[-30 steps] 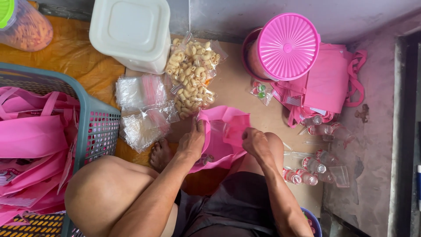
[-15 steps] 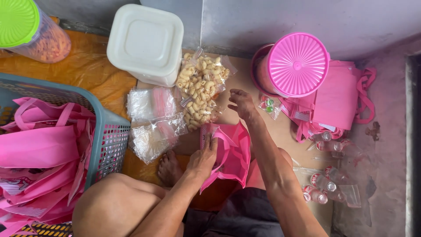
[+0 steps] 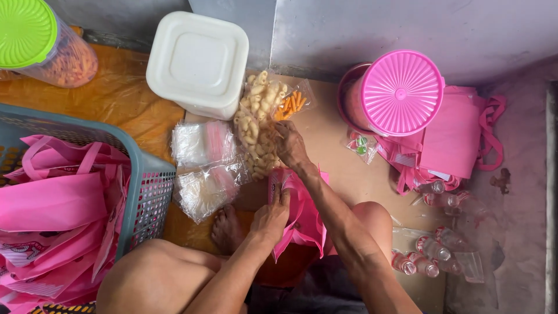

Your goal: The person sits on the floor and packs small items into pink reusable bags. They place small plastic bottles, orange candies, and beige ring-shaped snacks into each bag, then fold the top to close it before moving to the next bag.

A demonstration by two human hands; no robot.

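The left hand [image 3: 271, 216] rests on the upper edge of a pink cloth bag [image 3: 302, 216], fingers curled over the fabric and pinching it so that the bag's mouth stands open; the bag lies on the brown cardboard sheet [image 3: 325, 145] between the person's knees, just in front of a bare foot [image 3: 225, 228]; the right hand [image 3: 290, 145] reaches forward over the bag to the pile of clear snack packets [image 3: 258, 125], its fingers bent down onto the curled pale crackers, and it seems to be closing on one packet, though the fingertips are hidden among the plastic and the grasp cannot be told for sure; one packet of orange sticks [image 3: 290, 103] lies at the far edge of that pile; to the left of the pile sit two stacks of empty clear zip bags [image 3: 203, 166]; beyond them stands a white square container [image 3: 197, 61] with its lid on, and at the far left a clear jar with a green lid [image 3: 40, 40]; a grey-blue plastic basket [image 3: 148, 186] full of pink bags stands beside the person's left knee; to the right are a round pink tub [image 3: 398, 93], a heap of folded pink bags [image 3: 453, 136], small wrapped sweets [image 3: 361, 143] and several small water cups [image 3: 433, 250].
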